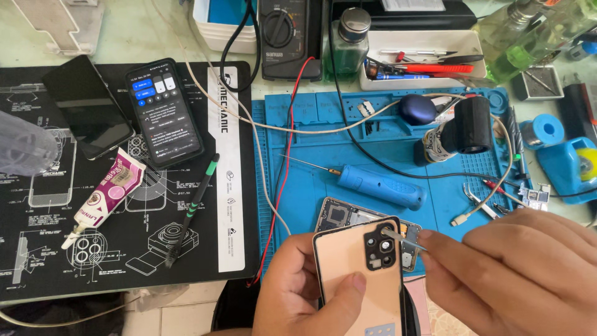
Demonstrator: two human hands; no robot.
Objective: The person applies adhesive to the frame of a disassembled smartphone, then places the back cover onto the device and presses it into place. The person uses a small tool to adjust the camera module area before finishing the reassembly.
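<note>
Nearest the camera, the left hand (298, 286) held a peach back cover (357, 280) upright, its fingers closed around the edges and the thumb pressed flat on the front. The right hand (516, 274) was just beside it, fingers pinched shut on thin tweezers (404, 239). The tweezer tip touched the black camera frame (380, 250) at the top of the cover.

Just behind the cover, an open phone (342, 214) lay on the blue mat (311, 186), partly hidden. A little farther back on the mat lay a blue tool (382, 185) with a thin metal tip. A red wire (285, 162) and a white cable (261, 168) ran across the mat's left side.

To the left, a black mat (37, 249) held a glue tube (109, 190), a black stick (194, 208), a lit phone (163, 112) and a dark phone (87, 106).

Far back on the counter (155, 31) stood a black meter (289, 37), a green bottle (349, 40) and a white tray (423, 59) of tools.
</note>
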